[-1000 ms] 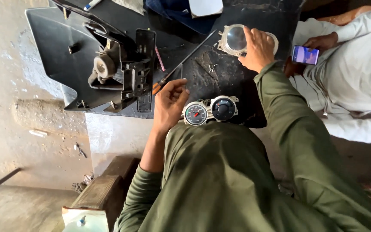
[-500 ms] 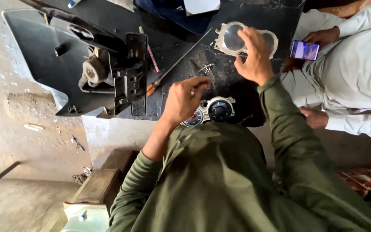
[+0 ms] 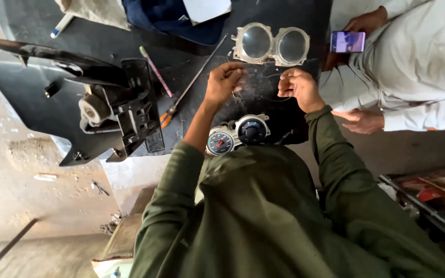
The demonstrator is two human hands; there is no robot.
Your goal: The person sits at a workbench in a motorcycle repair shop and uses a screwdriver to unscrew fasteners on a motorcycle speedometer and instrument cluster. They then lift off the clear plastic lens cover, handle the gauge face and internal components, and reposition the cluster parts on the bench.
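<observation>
Both hands work over the dark bench [image 3: 294, 15], between the clear twin-lens cover [image 3: 271, 45] and the gauge cluster [image 3: 238, 135]. The left hand [image 3: 224, 82] has its fingers curled into a narrow pinch, and the right hand [image 3: 298, 88] is pinched the same way. Something thin, perhaps a wire [image 3: 279, 99], seems to run between them, though it is too fine to make out what each grip truly holds.

The gauge cluster sits nearer the person than the hands, at the bench edge, dials up. The lens cover lies just beyond the hands, apart from the cluster. A long screwdriver [image 3: 191, 85] lies left of the left hand, untouched.

Judging from this, the step in hand is sorting a small fitting; any next move calls for fine fingertip control.
</observation>
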